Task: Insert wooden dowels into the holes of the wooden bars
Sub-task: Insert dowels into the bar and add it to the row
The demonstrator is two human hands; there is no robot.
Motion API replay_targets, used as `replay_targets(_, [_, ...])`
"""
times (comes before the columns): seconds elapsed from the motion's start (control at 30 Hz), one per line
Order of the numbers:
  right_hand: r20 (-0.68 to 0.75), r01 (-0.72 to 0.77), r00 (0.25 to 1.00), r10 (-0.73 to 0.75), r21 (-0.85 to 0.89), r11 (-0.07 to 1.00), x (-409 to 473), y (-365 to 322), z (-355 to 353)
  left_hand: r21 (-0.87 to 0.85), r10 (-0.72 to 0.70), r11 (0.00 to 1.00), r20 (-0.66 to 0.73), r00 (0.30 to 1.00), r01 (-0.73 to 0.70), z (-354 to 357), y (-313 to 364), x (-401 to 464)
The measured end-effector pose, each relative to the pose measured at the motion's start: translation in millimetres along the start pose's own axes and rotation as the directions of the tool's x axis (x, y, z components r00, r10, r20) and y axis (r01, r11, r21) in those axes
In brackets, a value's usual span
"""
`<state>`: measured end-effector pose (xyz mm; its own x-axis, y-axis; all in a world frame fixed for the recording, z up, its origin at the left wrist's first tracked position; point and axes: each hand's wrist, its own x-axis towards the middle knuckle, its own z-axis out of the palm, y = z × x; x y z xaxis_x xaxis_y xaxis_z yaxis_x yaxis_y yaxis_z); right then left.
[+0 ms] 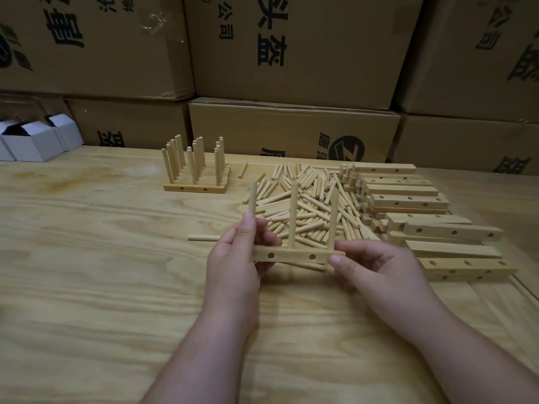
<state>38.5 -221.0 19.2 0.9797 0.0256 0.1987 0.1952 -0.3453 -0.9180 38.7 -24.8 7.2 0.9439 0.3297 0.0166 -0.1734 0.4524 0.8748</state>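
Note:
I hold a wooden bar (291, 256) level above the table, two side holes facing me. Three dowels stand upright in its top. My left hand (236, 258) grips the bar's left end and pinches the leftmost dowel (252, 199) between thumb and fingers. My right hand (370, 266) pinches the bar's right end beside the rightmost dowel (334, 217). The middle dowel (293, 211) stands free. A heap of loose dowels (306, 199) lies behind the bar. Stacked empty bars (423, 217) lie to the right.
Several finished bars with upright dowels (195, 170) stand side by side at the back left. White cardboard boxes (35, 138) sit at the far left. Large brown cartons (291, 68) wall off the back. One stray dowel (204, 237) lies left of my hands on the plywood table (102, 272).

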Motion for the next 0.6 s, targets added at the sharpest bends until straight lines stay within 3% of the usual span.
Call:
replay_targets(0.1, [-0.062,0.017,0.998,-0.015,0.026,1.000,-3.3,-4.2,2.0,-0.154,-0.079,0.986,-0.069,0.995,0.067,-3.0,7.4,4.1])
replay_targets(0.27, [-0.174,0.065,0.984,-0.036,0.162,0.985,3.0,-21.4,16.8,-0.361,-0.210,0.917,-0.069,0.975,0.171,-1.5,12.7,4.9])
replay_targets(0.6, [0.011,0.158,0.987,-0.158,-0.030,0.987,111.3,-70.1,110.9,-0.354,-0.408,0.835,0.114,0.906,0.421,2.5,11.8,7.0])
